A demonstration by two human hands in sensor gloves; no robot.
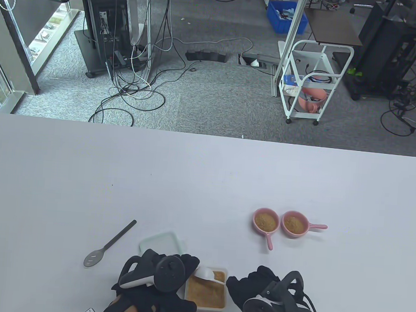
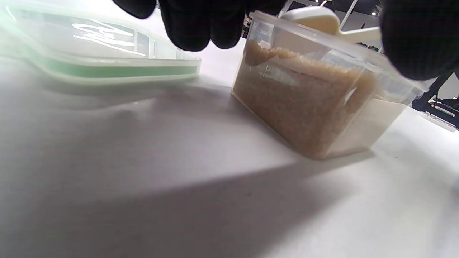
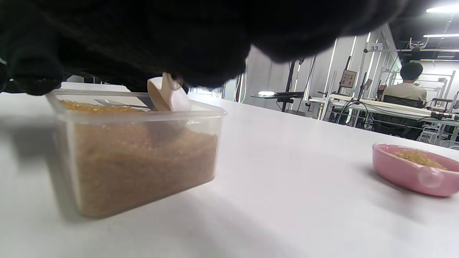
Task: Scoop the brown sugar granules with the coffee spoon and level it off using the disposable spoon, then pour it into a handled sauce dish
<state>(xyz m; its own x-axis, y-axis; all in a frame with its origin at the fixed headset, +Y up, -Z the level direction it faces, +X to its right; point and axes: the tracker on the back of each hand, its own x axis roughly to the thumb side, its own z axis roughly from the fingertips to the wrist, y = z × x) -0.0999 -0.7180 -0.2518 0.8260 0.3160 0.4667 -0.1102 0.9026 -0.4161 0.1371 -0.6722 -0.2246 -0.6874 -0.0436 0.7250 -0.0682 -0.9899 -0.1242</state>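
At the near edge of the white table point(image 1: 205, 184), the left hand point(image 1: 154, 285) in its black glove rests against the left side of the clear plastic tub of brown sugar granules point(image 1: 206, 291), fingers point(image 2: 200, 25) hanging loosely by its wall; whether they grip it I cannot tell. On the tub's other side, the right hand point(image 1: 254, 293) pinches the handle of a white plastic scoop-shaped coffee spoon point(image 1: 207, 273), its bowl dipped into the sugar at the tub's far end. Just beyond the left hand lies the tub's clear lid with a green rim point(image 1: 163, 242), flat on the table. Left of that lies a grey disposable spoon point(image 1: 109, 243), untouched. Farther off to the right, two pink handled sauce dishes point(image 1: 282, 223) sit side by side, each holding sugar
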